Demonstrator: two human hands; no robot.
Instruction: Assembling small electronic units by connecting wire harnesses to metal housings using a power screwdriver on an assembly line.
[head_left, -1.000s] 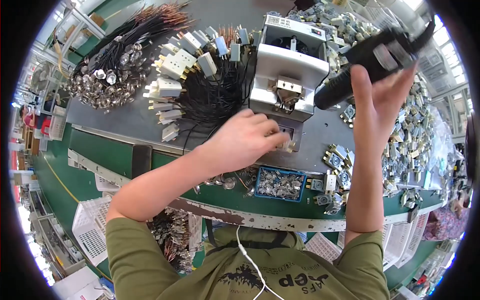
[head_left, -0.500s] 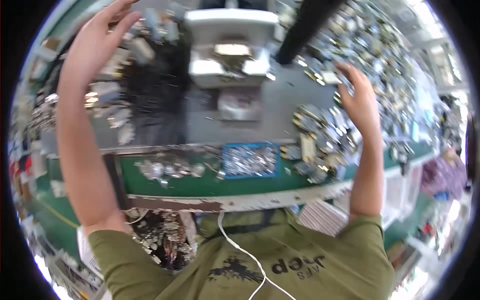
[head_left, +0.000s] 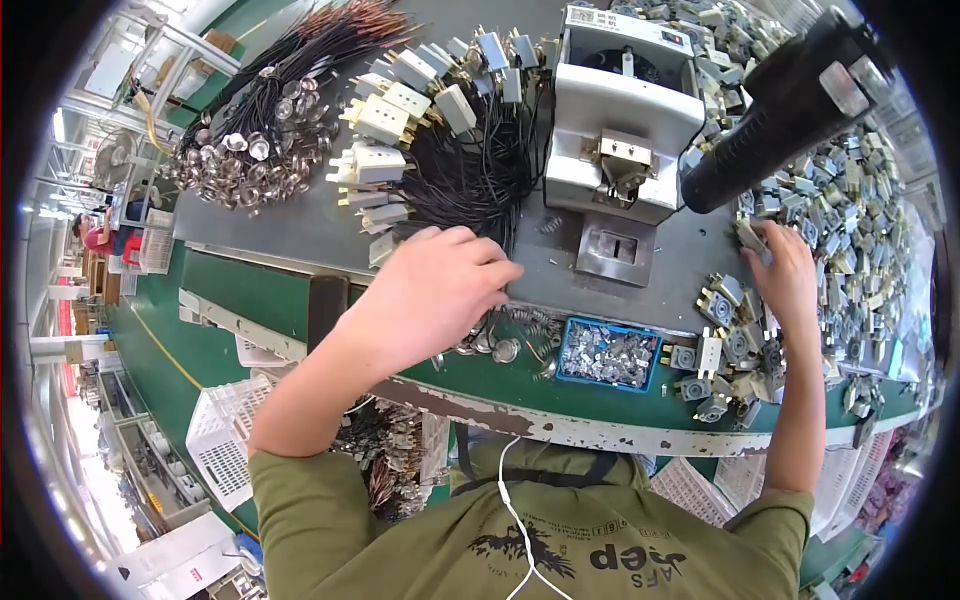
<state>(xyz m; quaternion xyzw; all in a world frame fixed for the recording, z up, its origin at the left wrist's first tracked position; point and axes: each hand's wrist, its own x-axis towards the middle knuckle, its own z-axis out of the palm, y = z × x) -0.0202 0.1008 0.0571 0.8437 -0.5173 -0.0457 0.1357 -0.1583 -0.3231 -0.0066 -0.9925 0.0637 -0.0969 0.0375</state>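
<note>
My left hand is over the near end of a bundle of black wires. Its fingers are curled close together, and whatever lies under them is hidden. White and grey plug ends fan out beyond it, attached to the wires. My right hand is at the near edge of a big heap of loose plug parts. Thumb and forefinger close around a small grey plug housing at the heap's edge. Between my hands stands a white bench press with a metal die block at its foot.
A blue tray of small metal pieces sits at the bench's front edge. Loose plug parts lie right of it. A black cylinder slants beside the press. Wires with round metal cups lie far left. White baskets stand below.
My left hand has come down from the far left to the near end of the wires. My right hand's fingers have closed at the heap's edge. The view has swung left.
</note>
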